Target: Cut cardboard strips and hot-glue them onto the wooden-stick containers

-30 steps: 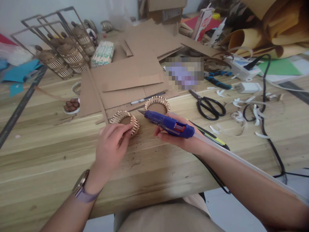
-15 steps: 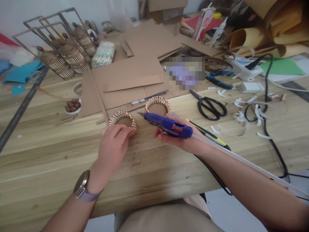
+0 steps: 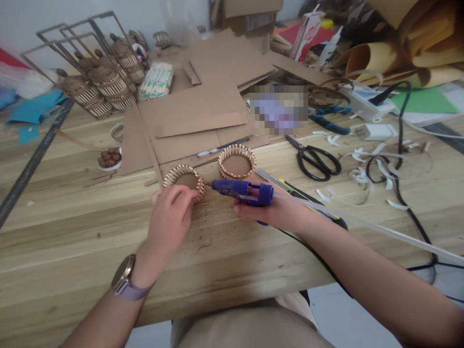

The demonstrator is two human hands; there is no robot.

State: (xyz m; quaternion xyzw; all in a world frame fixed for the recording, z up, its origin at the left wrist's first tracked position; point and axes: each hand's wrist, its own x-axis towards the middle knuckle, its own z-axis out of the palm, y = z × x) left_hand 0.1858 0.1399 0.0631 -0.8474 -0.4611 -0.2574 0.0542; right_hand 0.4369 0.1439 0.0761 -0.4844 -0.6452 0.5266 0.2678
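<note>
My left hand [image 3: 173, 208] is closed on the near edge of a small round basket [image 3: 181, 173] made of short wooden sticks standing around a brown base. In my right hand [image 3: 279, 212] is a blue hot glue gun [image 3: 241, 191], its long white glue stick [image 3: 362, 221] trailing back over my forearm. The gun's nozzle points left and is close beside the basket's right wall; whether it touches cannot be made out. A second round stick basket [image 3: 237, 164] sits just beyond the gun, untouched by either hand.
A yellow-and-black utility knife [image 3: 311, 199] lies behind my right wrist. Farther off are black scissors [image 3: 319, 162], pliers [image 3: 329, 121], a pen [image 3: 217, 149] and cardboard sheets [image 3: 203, 108]. Finished-looking lantern shapes [image 3: 112, 87] stand at back left near a cup of brown nuts [image 3: 109, 158]. Cords and scraps lie right.
The glue gun has moved down and slightly left, its nozzle now nearer the left basket's wall. The second basket shows more fully. My left hand has hardly moved.
</note>
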